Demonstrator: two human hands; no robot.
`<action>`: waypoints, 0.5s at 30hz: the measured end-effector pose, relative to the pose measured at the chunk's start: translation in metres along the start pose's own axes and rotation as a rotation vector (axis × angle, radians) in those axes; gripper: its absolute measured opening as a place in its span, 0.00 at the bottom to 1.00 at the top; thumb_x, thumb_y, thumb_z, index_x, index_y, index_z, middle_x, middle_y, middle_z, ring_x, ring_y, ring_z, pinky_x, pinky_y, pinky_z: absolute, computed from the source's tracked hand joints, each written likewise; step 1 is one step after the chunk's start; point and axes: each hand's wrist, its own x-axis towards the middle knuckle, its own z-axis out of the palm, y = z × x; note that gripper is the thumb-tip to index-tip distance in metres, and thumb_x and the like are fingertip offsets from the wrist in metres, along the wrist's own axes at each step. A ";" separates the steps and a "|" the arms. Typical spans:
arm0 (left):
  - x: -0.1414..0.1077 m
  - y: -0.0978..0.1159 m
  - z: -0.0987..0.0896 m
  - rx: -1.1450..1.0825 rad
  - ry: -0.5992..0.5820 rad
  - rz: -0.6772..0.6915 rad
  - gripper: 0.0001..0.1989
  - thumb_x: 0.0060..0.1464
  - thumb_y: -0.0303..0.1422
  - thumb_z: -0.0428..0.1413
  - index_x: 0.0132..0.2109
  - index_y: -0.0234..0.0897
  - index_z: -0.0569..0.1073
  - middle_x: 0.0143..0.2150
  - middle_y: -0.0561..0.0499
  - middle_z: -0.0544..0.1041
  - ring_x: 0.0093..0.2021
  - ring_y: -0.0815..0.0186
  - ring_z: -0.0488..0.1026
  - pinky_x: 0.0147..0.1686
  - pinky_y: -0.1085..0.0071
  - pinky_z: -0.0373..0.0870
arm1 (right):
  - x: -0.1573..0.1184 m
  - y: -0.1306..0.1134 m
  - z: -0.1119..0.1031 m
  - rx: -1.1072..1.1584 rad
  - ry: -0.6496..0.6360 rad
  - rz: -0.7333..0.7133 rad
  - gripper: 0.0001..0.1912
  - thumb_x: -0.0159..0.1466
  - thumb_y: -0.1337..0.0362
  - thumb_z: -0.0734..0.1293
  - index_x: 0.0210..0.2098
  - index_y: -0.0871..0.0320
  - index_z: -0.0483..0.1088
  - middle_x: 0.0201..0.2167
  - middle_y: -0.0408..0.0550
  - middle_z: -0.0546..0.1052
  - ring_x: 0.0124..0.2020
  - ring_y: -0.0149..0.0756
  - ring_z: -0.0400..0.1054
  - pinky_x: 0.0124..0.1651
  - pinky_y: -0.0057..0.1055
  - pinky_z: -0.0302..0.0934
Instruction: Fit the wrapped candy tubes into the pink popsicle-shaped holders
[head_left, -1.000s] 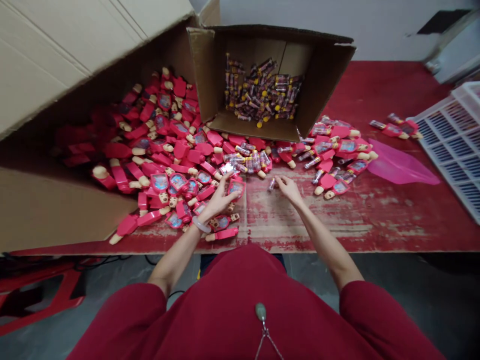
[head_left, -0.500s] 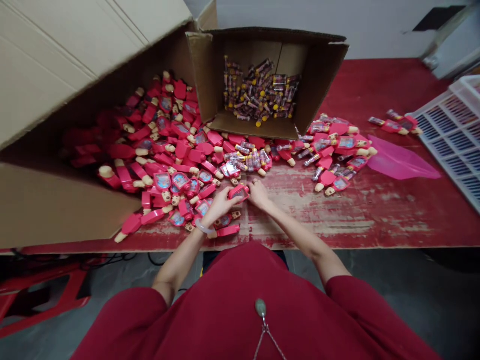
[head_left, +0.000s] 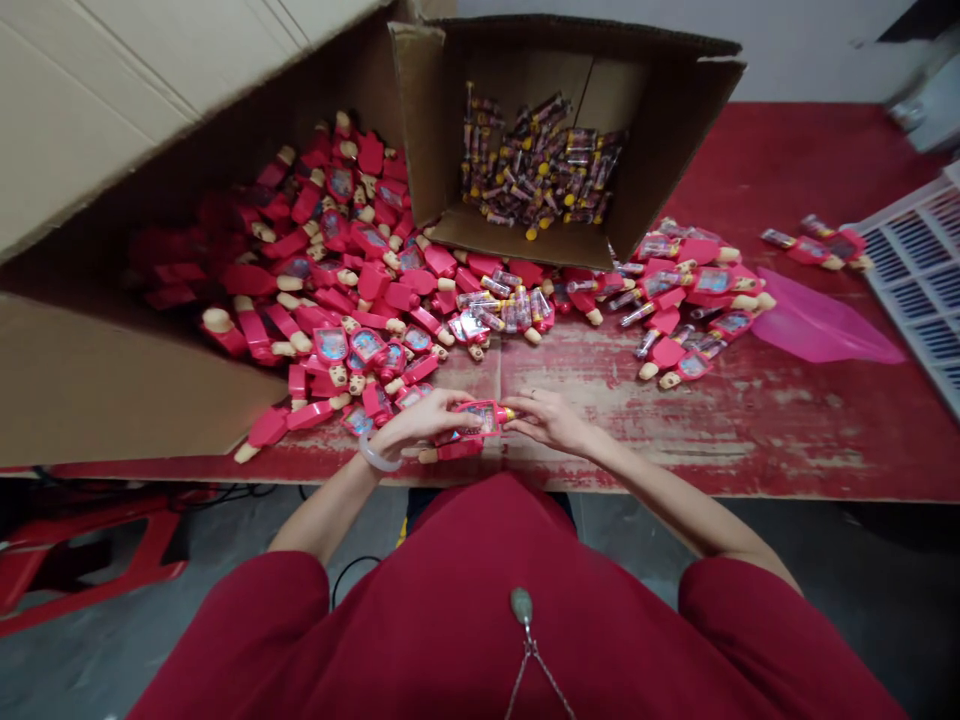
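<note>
My left hand [head_left: 418, 420] is closed around a pink plastic toy [head_left: 489, 416] with a clear window, held low over the table near its front edge. From the toy's right end sticks a small tube with a yellow end [head_left: 508, 413]. The fingers of my right hand [head_left: 553, 420] are pinched on that tube; most of it is hidden. Another pink toy [head_left: 459, 449] lies just below my left hand. To the left spreads a heap of similar pink toys with beige animal-shaped ends [head_left: 367, 345]. Several loose clear tubes [head_left: 517, 305] lie on pink toys beyond my hands.
A tilted cardboard box [head_left: 592, 245] holds many tubes with yellow ends. The large carton [head_left: 150, 390] opens on the left, around the heap. Toys with tubes [head_left: 679, 300], a pink translucent sheet [head_left: 821, 318] and a white plastic basket [head_left: 919, 235] are at the right.
Both hands have come nearer to me, with the pink toy in my left hand. My right hand now pinches a tube at the toy's right end.
</note>
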 end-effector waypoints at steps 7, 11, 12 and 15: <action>-0.012 0.011 0.001 -0.130 -0.141 -0.110 0.22 0.51 0.48 0.61 0.45 0.35 0.80 0.24 0.55 0.70 0.22 0.72 0.63 0.23 0.74 0.56 | -0.009 -0.025 0.000 -0.187 0.028 -0.036 0.20 0.74 0.53 0.59 0.49 0.59 0.76 0.33 0.54 0.76 0.33 0.39 0.68 0.35 0.33 0.59; -0.017 0.021 0.005 -0.014 -0.168 -0.058 0.23 0.56 0.50 0.58 0.47 0.34 0.79 0.25 0.53 0.72 0.22 0.70 0.65 0.24 0.73 0.60 | -0.013 -0.032 -0.008 -0.137 -0.013 0.035 0.19 0.72 0.52 0.60 0.50 0.57 0.76 0.33 0.54 0.76 0.33 0.39 0.68 0.35 0.33 0.58; -0.018 0.023 0.008 0.062 -0.132 0.003 0.23 0.58 0.50 0.57 0.48 0.35 0.78 0.28 0.51 0.75 0.25 0.68 0.69 0.26 0.72 0.63 | -0.013 -0.032 -0.011 -0.103 -0.027 0.063 0.20 0.72 0.51 0.61 0.50 0.57 0.76 0.33 0.54 0.76 0.33 0.39 0.68 0.35 0.33 0.58; -0.020 0.021 0.018 0.426 0.055 0.243 0.22 0.63 0.46 0.53 0.56 0.35 0.73 0.43 0.43 0.80 0.39 0.60 0.77 0.38 0.67 0.71 | -0.011 -0.028 -0.022 0.074 -0.072 0.169 0.22 0.71 0.49 0.62 0.51 0.58 0.76 0.33 0.52 0.76 0.33 0.37 0.67 0.35 0.31 0.57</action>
